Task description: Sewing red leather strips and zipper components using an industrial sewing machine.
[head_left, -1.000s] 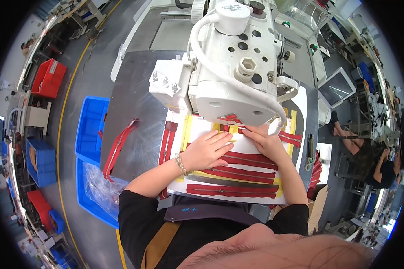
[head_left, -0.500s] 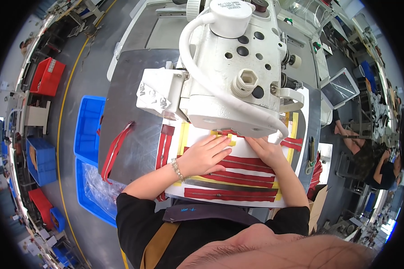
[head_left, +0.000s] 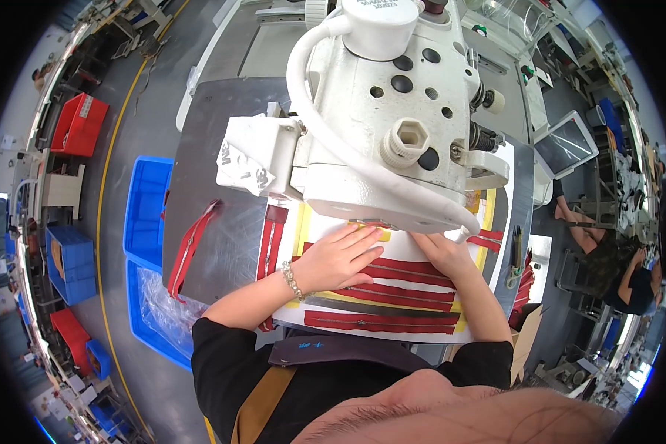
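My left hand [head_left: 338, 259] lies flat on a white board [head_left: 407, 243] with yellow edging, its fingers stretched toward the underside of a large white sewing machine head [head_left: 377, 177]. By its fingertips is a small yellow piece [head_left: 385, 235], with a bit of red just under the machine. My right hand [head_left: 442, 253] rests palm down on the board at the right, fingers extended, their tips partly hidden by the machine. Several red zippers lie across the board below my hands, among them a near one [head_left: 381, 323]. Another red zipper [head_left: 273, 240] runs lengthwise beside my left wrist.
One loose red zipper [head_left: 192, 248] lies on the grey metal table [head_left: 233, 148] to the left. Blue bins [head_left: 146, 222] stand beyond that edge, one holding clear plastic. Thread snips [head_left: 513, 275], a tablet-like screen [head_left: 566, 145] and a cardboard box [head_left: 527, 337] are at the right. Another person [head_left: 621, 277] sits farther right.
The machine head appears slightly larger and shifted a little in view. My right hand sits slightly farther right. My left hand stays almost in place on the board.
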Demonstrator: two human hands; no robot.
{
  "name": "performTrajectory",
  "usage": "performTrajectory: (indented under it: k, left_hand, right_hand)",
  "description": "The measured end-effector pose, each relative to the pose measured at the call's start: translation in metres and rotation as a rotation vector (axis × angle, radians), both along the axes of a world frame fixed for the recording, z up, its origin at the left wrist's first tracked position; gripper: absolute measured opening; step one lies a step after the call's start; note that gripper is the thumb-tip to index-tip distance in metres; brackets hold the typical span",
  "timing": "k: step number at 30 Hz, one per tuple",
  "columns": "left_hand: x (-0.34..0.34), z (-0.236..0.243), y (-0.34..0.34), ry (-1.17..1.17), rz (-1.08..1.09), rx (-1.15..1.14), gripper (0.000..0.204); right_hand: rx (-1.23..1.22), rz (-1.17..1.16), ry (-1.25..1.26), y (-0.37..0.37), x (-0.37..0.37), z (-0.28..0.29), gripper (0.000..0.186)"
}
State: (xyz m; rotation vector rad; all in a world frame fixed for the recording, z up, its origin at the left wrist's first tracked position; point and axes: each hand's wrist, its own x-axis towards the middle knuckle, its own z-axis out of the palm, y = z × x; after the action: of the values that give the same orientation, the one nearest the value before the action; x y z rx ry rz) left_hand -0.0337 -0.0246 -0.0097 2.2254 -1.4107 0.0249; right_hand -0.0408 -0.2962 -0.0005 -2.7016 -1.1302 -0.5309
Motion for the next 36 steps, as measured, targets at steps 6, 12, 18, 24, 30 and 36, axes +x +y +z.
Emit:
performTrajectory:
  k: [6, 12, 18, 24, 30, 36]
  left_hand:
    - [0.000, 0.000, 0.000, -0.003, -0.010, 0.010, 0.050]
    - [0.000, -0.001, 0.000, -0.012, -0.014, 0.018, 0.050]
    - [0.000, 0.002, -0.001, -0.008, -0.017, 0.020, 0.051]
    - [0.003, 0.009, -0.002, -0.017, -0.022, -0.014, 0.056]
    - [0.001, 0.007, -0.001, -0.004, -0.015, -0.026, 0.053]
    - [0.000, 0.004, 0.001, 0.020, -0.004, -0.074, 0.053]
  right_hand:
    - [-0.011, -0.006, -0.006, -0.001, -0.002, -0.003, 0.033]
    - [-0.018, 0.001, 0.004, -0.001, -0.002, -0.003, 0.031]
    - [0.018, 0.002, 0.015, -0.002, -0.001, -0.002, 0.030]
    - [0.071, -0.011, 0.055, 0.001, 0.001, 0.003, 0.030]
    - [0.187, -0.033, 0.236, 0.000, 0.001, -0.003, 0.030]
    - [0.182, -0.022, 0.234, 0.001, 0.004, -0.005, 0.025]
